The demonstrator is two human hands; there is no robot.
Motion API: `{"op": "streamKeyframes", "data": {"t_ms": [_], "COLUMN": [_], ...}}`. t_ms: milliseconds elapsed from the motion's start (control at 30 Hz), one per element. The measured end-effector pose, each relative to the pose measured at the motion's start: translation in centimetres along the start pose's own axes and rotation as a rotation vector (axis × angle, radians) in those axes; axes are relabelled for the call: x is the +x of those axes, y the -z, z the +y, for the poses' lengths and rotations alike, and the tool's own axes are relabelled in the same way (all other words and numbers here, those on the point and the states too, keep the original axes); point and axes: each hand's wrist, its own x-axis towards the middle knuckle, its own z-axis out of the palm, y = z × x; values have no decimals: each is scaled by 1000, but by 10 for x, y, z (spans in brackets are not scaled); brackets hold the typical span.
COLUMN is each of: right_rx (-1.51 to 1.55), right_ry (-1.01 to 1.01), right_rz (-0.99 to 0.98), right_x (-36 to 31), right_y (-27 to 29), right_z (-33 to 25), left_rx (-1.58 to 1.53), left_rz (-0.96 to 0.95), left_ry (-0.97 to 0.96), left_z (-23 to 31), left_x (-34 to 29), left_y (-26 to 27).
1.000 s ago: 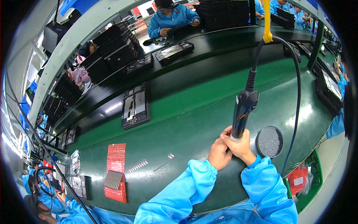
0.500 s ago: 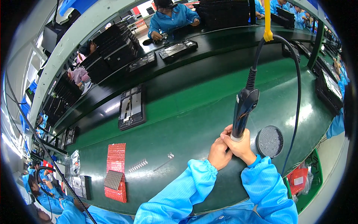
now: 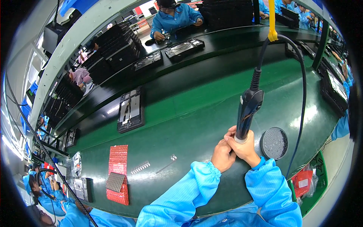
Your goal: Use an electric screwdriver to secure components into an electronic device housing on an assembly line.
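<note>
A black electric screwdriver [image 3: 247,113] hangs upright on its cable over the green bench. My right hand [image 3: 245,147] is closed round its lower end. Pressed against it, my left hand [image 3: 222,155] is also closed, its fingertips at the screwdriver's pale collar. The screwdriver's tip and whatever may be between my palms are hidden by the hands. Just right of them lies a round dark tray [image 3: 274,143] with a grid of small holes. To their left are a short strip of small metallic pieces [image 3: 140,167] and a thin strip [image 3: 166,164] with a few pieces at one end.
A red bubble-wrap sheet [image 3: 118,157] lies on the left, a grey gridded piece [image 3: 115,182] on it. An opened black tablet-like device [image 3: 130,110] sits on the belt beyond. A green crate [image 3: 320,172] stands lower right. The black cable [image 3: 303,79] loops down at my right.
The opened device on the near belt has shifted slightly left. On the far belt, the devices have moved a little right. My hands and the screwdriver are practically still.
</note>
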Motion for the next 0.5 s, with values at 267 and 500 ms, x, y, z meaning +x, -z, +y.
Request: {"op": "streamKeyframes", "data": {"t_ms": [267,500], "right_rx": [-56,-23], "right_ry": [41,46], "right_rz": [87,31], "right_x": [0,1], "right_y": [4,-4], "right_z": [8,-2], "left_rx": [57,105], "left_rz": [51,67], "left_ry": [-33,-19], "left_z": [-1,-4], "left_x": [2,0], "left_y": [-6,1]}}
